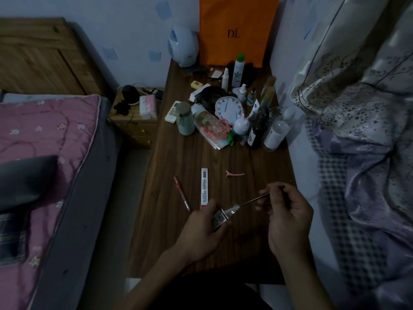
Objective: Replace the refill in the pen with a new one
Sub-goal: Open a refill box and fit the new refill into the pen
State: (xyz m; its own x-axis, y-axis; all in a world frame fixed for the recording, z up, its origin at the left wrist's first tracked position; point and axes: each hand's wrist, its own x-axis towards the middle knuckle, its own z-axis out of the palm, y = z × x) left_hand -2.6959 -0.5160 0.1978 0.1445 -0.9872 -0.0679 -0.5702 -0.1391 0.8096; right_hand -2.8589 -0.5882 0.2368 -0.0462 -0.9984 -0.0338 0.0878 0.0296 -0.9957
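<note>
My left hand grips a small refill packet with a printed label and a clear torn end. A thin dark refill sticks out of that end, and my right hand pinches its far tip, above the wooden desk. A red pen lies on the desk to the left of my hands. Beside it lies a second long white refill packet with a barcode and a red end.
A pink hair clip lies just beyond my hands. Bottles, a white clock, a green cup and an orange bag crowd the desk's far end. A bed with a pink quilt is left, curtains are right.
</note>
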